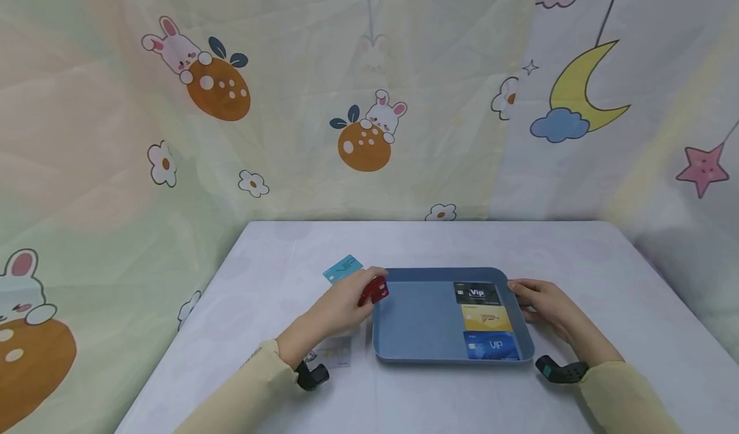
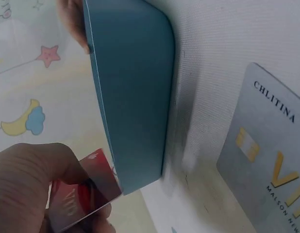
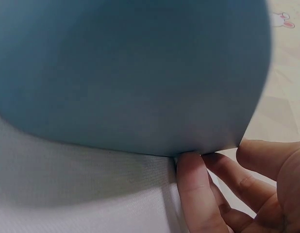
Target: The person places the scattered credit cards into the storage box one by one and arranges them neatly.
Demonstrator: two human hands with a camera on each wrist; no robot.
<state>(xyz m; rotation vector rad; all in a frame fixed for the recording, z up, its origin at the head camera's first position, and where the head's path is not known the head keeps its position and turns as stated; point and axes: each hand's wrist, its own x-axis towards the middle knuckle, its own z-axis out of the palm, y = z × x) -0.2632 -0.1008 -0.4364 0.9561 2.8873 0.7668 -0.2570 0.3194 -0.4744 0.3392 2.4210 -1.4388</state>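
Note:
My left hand (image 1: 346,300) pinches a red card (image 1: 378,289) between thumb and fingers, over the left rim of the blue-grey tray (image 1: 418,322). In the left wrist view the red card (image 2: 104,174) is held beside the tray's outer wall (image 2: 133,97). At the tray's right side, my right hand (image 1: 545,307) grips the edge, thumb at the rim and fingertips against the lower side. A black Vip card (image 1: 478,293), a gold card (image 1: 487,318) and a blue VIP card (image 1: 492,345) lie in a column along the right inside of the tray.
A light-blue VIP card (image 1: 343,267) lies on the white table (image 1: 450,395) behind my left hand. Left of the tray, a silver card (image 2: 271,155) lies on the tabletop, partly behind my left wrist in the head view. A printed cloth (image 1: 288,100) hangs behind the table.

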